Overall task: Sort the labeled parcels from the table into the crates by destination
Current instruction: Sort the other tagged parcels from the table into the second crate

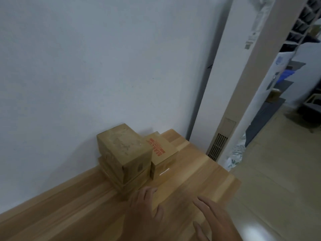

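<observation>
- Wood lies right under the left hand's fingers [150,190], which are straight, close side by side, and hold nothing.
- Those fingers point at the boxes. The tips are just beside the low box, but the blur hides whether they touch it.
- The left hand [144,212] is flat over the table [78,211], palm down.
- The right hand's fingers [204,203] are straight and a little spread, with the thumb out to the side. They hold nothing too.
- The right hand [217,222] is near the table's right edge, apart from the left hand and from the boxes.
- The parcels are brown boxes on the table, pushed up against the wall [69,66].
- The low box [133,182] is the one nearest the left hand. It sits flat on the table.
- The big box [124,150] sits on top of the low box. Its top has faint marks.
- The box with red letters [162,148] stands just to the right of the big box, touching it. I cannot read the letters.
- A tall white unit [231,84] leans past the table's far corner. It has a vent with slats near its bottom.
- The shiny floor [271,180] is to the right of the table.
- Far to the right there are shelves and more stuff, too blurry to tell.
</observation>
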Demonstrator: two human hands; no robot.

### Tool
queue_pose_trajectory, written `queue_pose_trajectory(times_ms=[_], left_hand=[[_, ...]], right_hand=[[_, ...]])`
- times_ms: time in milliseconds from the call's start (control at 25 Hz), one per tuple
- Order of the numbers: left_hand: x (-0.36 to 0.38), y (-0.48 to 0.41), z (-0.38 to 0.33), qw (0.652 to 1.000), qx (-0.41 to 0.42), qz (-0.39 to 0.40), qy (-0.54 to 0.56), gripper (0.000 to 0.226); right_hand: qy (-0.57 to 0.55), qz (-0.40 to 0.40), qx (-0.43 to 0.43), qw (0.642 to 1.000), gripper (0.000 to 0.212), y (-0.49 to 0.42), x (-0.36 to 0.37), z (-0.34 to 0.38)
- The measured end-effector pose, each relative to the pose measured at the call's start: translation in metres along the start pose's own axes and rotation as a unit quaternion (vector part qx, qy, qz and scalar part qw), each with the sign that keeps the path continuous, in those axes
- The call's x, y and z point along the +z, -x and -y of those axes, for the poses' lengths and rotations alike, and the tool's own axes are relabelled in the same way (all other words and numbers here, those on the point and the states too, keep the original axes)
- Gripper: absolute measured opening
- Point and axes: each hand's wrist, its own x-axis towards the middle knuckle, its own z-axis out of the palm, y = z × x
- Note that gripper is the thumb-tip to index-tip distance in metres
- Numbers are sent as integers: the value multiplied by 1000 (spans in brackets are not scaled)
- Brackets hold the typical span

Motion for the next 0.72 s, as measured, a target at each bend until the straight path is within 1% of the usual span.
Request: queue_pose_trajectory(times_ms=[160,240,280,320,360,400,480,520,600,720], left_hand=[[27,-48,6,1000,-15,6,-8,44],[40,-62,13,999,-34,12,-6,45],[49,-69,16,998,-53,25,-4,51],[58,-77,19,995,-89,47,-6,59],[67,-85,22,990,-126,52,-17,64],[77,-91,25,986,-158,34,-24,66],[100,-107,25,974,-227,14,-9,69],[116,-119,22,964,-267,5,-2,72],[140,-138,12,942,-334,-13,23,76],[167,-166,0,909,-409,-63,50,74]], right_hand=[[-19,55,-12,998,76,-55,23,-38],[-32,86,-31,995,86,-81,35,-52],[-44,95,-32,994,91,-93,43,-60],[-61,104,-35,992,93,-105,52,-72],[-82,117,-35,989,90,-117,62,-84],[-107,131,-30,985,84,-131,72,-96],[-141,142,24,979,75,-162,99,-127],[-168,170,59,969,75,-179,116,-146],[-216,196,100,951,84,-215,147,-182],[-281,252,121,918,100,-270,189,-225]])
